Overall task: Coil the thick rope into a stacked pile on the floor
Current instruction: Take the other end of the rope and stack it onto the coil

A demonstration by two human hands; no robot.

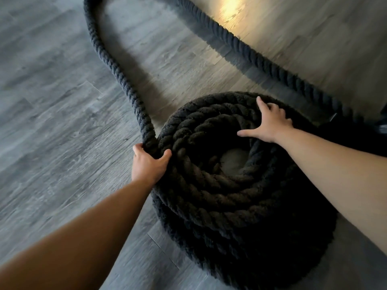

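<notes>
A thick black twisted rope lies on the grey wood floor. Much of it is wound into a round stacked coil (230, 195) at lower right, with a small gap of floor showing in its centre. A loose length of rope (109, 65) runs from the coil's left edge up to the top of the view. My left hand (149, 164) grips that length where it meets the coil. My right hand (270, 124) rests flat with spread fingers on the coil's far top rim. A second rope length (251, 53) crosses diagonally behind the coil toward the right.
Grey plank floor (52, 101) spreads to the left of the coil. A bright patch of light (232, 9) falls on the floor at the top. A dark object (383, 128) sits at the right edge, partly cut off.
</notes>
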